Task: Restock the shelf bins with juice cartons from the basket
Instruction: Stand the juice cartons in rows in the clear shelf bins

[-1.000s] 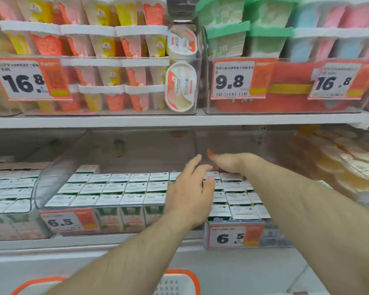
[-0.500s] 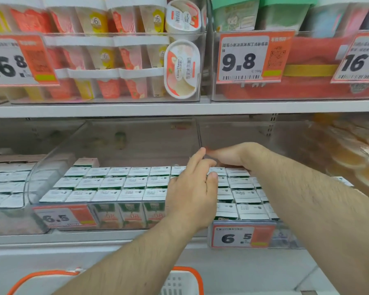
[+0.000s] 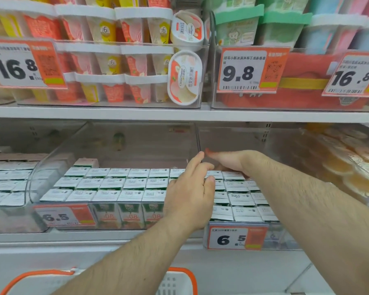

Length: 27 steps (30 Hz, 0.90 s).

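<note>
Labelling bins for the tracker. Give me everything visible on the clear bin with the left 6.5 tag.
The clear bin looks like transparent plastic, with a curved left wall, sitting on the lower shelf. It holds rows of upright juice cartons with white tops, green fronts visible through the front wall. An orange and white 6.5 price tag hangs on its front. The back part is unfilled. The left hand reaches over its right end; contact is unclear.

White-topped juice cartons (image 3: 124, 184) stand upright in packed rows inside clear shelf bins (image 3: 51, 167).
</note>
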Tool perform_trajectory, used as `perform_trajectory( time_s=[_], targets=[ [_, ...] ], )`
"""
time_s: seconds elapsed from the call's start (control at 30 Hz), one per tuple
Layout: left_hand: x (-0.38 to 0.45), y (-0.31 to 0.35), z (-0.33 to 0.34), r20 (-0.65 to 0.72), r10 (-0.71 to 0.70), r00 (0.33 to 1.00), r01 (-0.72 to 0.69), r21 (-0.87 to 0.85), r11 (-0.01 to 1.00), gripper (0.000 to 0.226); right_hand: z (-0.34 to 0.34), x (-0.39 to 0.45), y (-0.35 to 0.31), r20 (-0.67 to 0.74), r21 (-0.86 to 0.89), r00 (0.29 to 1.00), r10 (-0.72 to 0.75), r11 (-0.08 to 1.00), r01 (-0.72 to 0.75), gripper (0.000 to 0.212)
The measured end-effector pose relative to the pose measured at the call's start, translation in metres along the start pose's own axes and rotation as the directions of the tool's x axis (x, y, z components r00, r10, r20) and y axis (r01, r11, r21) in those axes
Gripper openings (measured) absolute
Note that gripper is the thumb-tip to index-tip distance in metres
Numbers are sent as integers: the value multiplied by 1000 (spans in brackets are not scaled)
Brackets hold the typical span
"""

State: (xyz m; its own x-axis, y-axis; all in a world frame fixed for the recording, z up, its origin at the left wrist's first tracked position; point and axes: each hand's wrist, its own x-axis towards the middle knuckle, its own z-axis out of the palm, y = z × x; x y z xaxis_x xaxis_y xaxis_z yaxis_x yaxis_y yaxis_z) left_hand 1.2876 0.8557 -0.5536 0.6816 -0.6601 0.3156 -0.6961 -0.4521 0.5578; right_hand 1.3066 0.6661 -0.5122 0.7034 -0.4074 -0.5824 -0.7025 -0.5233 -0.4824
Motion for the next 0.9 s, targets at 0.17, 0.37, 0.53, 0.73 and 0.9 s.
perform_trajectory(
  time_s=[0.17,0.37,0.53,0.73,0.9],
  targets=[
    [3,0,-8,34,-15,999,19,-106,994,39,-17,-31,20,-165,-26,986,-29,999,25,94],
    [-18,55,11,-126,351,928,-324,197,925,65,-48,-44,74,-195,-72,981,9,997,-24,100],
    [-17,83,42,293,193,936,-305,406,862,88,-28,-38,74,-102,-25,995,-16,1000,13,117],
    [-13,83,44,248,83,965,-179,395,901,96,-27,-39,66,-12,-74,999,53,996,-54,117],
    [-13,82,42,241,75,968,-146,290,946,98,-50,-35,77,-142,-145,986,89,983,-110,114]
  ],
)
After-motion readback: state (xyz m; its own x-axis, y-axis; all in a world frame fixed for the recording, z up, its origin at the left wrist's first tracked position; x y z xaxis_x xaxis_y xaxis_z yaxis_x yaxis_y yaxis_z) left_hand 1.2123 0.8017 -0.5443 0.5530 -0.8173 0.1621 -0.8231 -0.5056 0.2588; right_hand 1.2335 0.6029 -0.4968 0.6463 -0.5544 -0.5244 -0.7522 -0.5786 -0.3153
